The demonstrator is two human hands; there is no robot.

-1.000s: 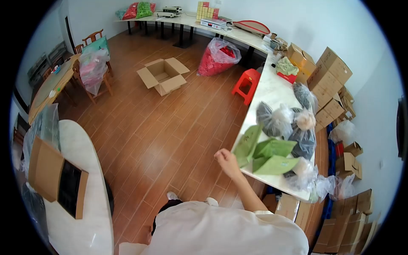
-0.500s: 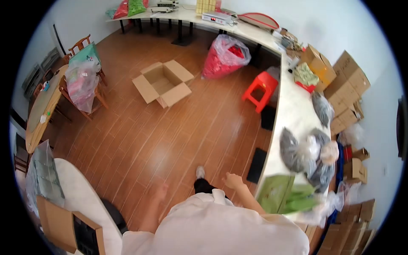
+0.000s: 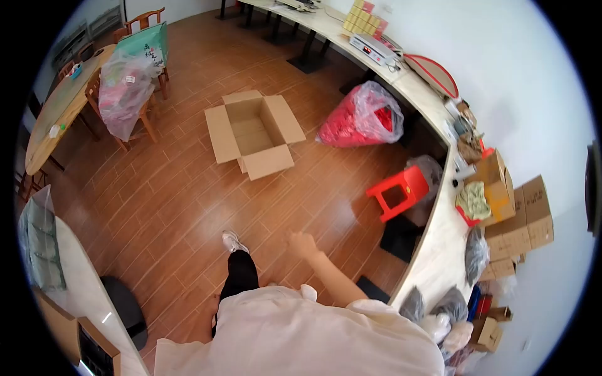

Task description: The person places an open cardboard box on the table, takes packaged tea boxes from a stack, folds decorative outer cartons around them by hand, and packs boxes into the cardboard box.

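Note:
My right hand (image 3: 302,244) hangs over the wooden floor in front of my body, fingers loosely bent and a little blurred, with nothing visible in it. My left hand (image 3: 213,306) is low beside my black-trousered leg, and its fingers are hidden. Ahead on the floor stands a cardboard box (image 3: 256,128), its flaps folded outward; its inside looks bare. Neither hand touches it. To the right of the box lies a big clear plastic bag of red items (image 3: 357,119). A red plastic stool (image 3: 401,191) is beyond my right hand, near the long table.
A long pale table (image 3: 433,250) curves along the right and back, bearing grey bags (image 3: 450,304), a scale (image 3: 374,49) and boxes. Cartons (image 3: 523,216) stack by the wall. At left are a wooden table (image 3: 72,109), a chair holding a pink-filled bag (image 3: 125,94), and another pale table (image 3: 88,276).
I have stepped forward, and the cardboard box and stool now appear closer. My view has turned left. My right hand has swung inward across my front; my left hand has dropped back beside my leg.

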